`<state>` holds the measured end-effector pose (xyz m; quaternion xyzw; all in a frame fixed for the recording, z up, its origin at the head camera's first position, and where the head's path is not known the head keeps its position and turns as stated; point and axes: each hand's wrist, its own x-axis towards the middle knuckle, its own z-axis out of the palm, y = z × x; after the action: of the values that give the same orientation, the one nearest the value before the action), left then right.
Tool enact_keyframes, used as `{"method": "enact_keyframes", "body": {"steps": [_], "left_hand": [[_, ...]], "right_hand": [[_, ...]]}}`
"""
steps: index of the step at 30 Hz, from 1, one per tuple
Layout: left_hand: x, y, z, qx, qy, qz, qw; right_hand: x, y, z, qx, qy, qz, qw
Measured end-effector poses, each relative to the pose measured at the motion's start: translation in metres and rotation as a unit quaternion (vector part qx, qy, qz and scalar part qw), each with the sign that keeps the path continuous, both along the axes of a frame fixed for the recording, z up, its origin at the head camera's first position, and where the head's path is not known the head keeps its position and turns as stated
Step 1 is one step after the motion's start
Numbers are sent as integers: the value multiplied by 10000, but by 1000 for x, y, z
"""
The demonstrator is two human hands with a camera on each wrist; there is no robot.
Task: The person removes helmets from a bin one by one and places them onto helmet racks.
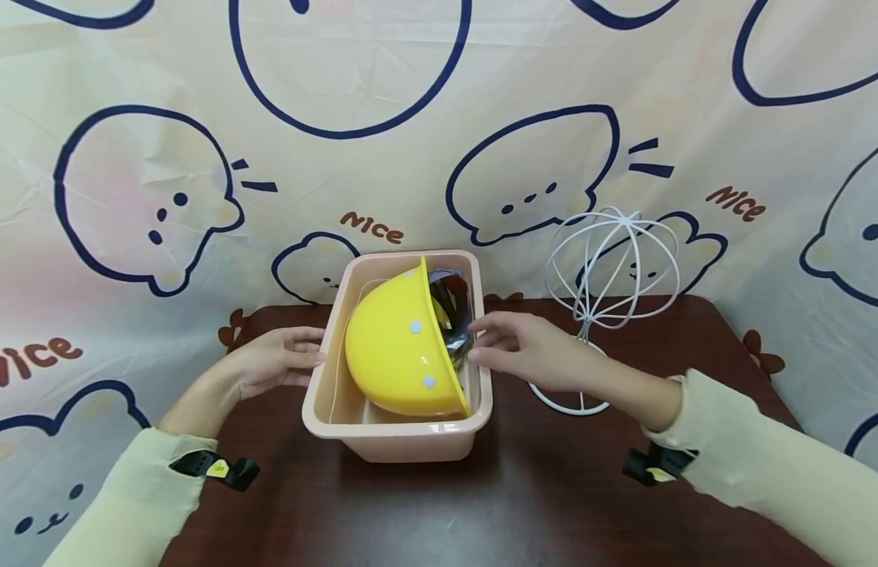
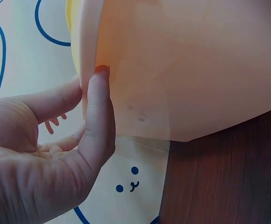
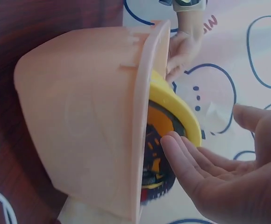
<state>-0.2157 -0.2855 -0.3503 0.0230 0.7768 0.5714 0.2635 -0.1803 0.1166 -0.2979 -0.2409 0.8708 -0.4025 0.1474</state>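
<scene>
A yellow helmet (image 1: 399, 346) with pale dots lies on its side in a peach plastic tub (image 1: 403, 429). Its dark inner side, with black straps (image 3: 156, 144), faces right. My left hand (image 1: 279, 362) is at the tub's left side. The left wrist view shows its thumb on the rim and a finger under the lip, gripping it. Over the tub's right rim hovers my right hand (image 1: 527, 346), fingers loosely bent and holding nothing. In the right wrist view, its fingertips (image 3: 170, 142) overlap the helmet's opening.
A white wire stand (image 1: 616, 268) with a globe-shaped top and ring base stands to the right of the tub. Everything rests on a dark brown table (image 1: 552, 488). Behind the table hangs a cloth (image 1: 382, 181) printed with cartoon animals.
</scene>
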Motion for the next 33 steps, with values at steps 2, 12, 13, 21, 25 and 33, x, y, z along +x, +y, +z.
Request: {"method": "enact_keyframes", "body": {"steps": [2, 12, 13, 21, 25, 33], "left_hand": [[-1, 1, 0, -27, -6, 7, 10000], [1, 3, 1, -39, -7, 57, 10000], [1, 3, 1, -36, -10, 54, 10000], [2, 2, 2, -34, -15, 55, 10000], [2, 1, 3, -36, -24, 54, 10000], [2, 3, 3, -96, -6, 91, 9999]], "right_hand": [[-6, -12, 2, -76, -219, -94, 9997], [-26, -58, -6, -255, -1110, -470, 9924], [-27, -61, -7, -225, -1105, -533, 9922], [-24, -74, -13, 21, -703, -625, 9956], [-22, -78, -14, 121, -209, -625, 9978], [-26, -75, -9, -77, -170, -724, 9972]]}}
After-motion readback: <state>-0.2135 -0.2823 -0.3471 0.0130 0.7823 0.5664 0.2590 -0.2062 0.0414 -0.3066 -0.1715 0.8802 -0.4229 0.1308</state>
